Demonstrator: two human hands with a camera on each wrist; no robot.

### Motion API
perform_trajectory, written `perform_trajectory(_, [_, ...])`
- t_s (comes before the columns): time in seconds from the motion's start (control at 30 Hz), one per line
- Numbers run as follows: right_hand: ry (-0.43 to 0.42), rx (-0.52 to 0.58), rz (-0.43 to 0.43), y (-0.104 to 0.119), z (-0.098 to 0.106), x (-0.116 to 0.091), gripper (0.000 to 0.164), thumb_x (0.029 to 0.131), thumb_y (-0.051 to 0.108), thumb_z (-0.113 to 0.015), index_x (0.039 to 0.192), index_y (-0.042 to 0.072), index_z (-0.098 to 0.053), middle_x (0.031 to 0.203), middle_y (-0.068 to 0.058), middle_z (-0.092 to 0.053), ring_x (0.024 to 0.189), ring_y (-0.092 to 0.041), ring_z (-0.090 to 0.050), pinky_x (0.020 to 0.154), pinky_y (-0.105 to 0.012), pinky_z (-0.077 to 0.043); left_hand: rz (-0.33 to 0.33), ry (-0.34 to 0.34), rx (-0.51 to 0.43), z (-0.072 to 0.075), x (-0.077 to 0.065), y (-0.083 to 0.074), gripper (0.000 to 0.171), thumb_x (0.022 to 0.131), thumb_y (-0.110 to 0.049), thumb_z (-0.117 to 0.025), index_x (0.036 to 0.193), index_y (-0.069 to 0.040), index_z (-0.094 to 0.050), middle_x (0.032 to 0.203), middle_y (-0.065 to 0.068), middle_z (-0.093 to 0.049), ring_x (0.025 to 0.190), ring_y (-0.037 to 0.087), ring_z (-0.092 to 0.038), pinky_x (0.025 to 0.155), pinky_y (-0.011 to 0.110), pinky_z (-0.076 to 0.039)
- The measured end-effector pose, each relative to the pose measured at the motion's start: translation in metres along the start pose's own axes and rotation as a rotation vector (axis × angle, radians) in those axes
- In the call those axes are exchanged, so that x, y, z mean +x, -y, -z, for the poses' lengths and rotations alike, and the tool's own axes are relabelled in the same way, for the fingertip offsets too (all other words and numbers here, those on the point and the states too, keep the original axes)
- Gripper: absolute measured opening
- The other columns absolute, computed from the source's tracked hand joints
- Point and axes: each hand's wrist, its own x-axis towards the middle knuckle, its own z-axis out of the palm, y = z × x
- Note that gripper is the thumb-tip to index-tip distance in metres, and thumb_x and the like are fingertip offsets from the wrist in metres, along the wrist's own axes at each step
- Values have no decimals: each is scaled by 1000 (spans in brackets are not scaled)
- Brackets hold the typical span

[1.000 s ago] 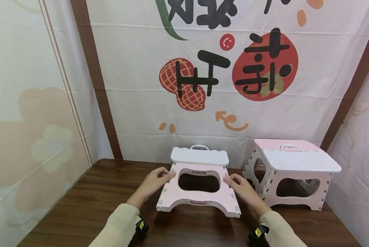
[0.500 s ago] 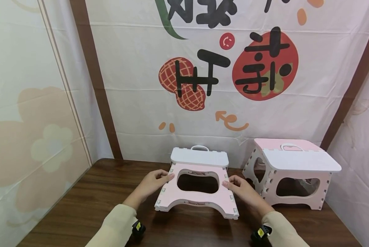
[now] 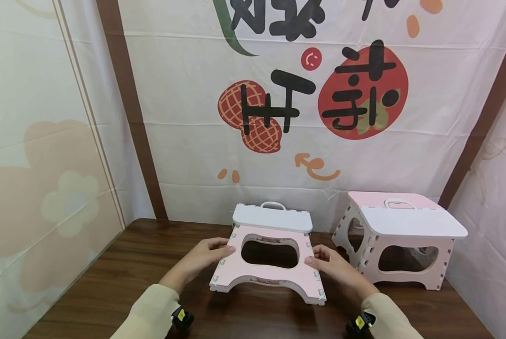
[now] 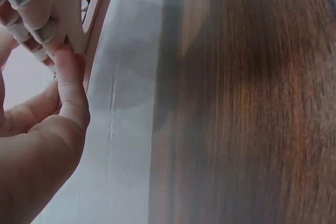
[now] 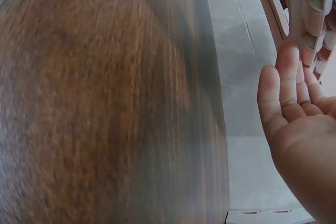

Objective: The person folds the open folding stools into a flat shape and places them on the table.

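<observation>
A pink and white folding stool (image 3: 257, 270) is held over the table in the head view, its pink legs folded flat and tilted toward me. Beyond them is its white top (image 3: 271, 218) with a small carrying handle. My left hand (image 3: 199, 261) grips the left edge, thumb on the pink face. On the opposite edge, my right hand (image 3: 337, 269) holds on with its thumb in front. The left wrist view has the left fingers (image 4: 71, 85) pressed against the hinged edge. In the right wrist view, the right fingertips (image 5: 287, 56) are at the matching edge.
A second folding stool (image 3: 413, 225), pink and white, stands unfolded at the right of the brown wooden table (image 3: 104, 292). Behind the table hangs a printed white cloth (image 3: 193, 141). Another cloth with a flower print (image 3: 36, 202) closes off the left side.
Both hands have brought the held stool slightly toward me and a little to the left. The unfolded stool has stayed in place.
</observation>
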Motion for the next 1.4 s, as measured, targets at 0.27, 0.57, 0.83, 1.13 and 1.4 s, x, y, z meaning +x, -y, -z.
perform_trajectory(0.27, [84,73,34,0,0,-1,44,95,23,-67,124,-7,-52,106,-12,-59,97,-23,-58,83,-30,-50,-7,99,-79,9,-8,-3,67,97,-31,-65,144,10,-42,138,22,-53,116,29,-58,100,50,-45])
perform_trajectory(0.57, [131,48,50,3,-4,1,48,94,24,-68,126,-7,-52,110,-12,-60,102,-24,-57,87,-31,-51,0,126,-111,17,-13,1,67,98,-26,-63,146,12,-38,143,26,-47,120,30,-57,104,49,-41])
perform_trajectory(0.83, [115,34,55,1,-13,4,52,93,24,-70,129,-7,-51,114,-13,-60,105,-24,-58,88,-31,-51,2,111,-112,22,-20,5,67,97,-24,-63,145,15,-36,140,26,-49,118,27,-56,100,41,-45])
perform_trajectory(1.13, [100,41,43,7,-24,9,55,92,26,-72,130,-7,-49,114,-13,-59,103,-22,-59,86,-30,-51,-7,86,-151,29,-23,8,67,98,-23,-63,144,17,-36,126,21,-61,103,21,-63,89,35,-51])
perform_trajectory(1.4, [104,53,63,7,-36,15,52,92,25,-73,128,-7,-51,110,-11,-61,99,-23,-60,83,-30,-53,32,45,-149,36,-27,8,66,98,-23,-64,143,18,-38,117,16,-65,97,19,-64,84,33,-53])
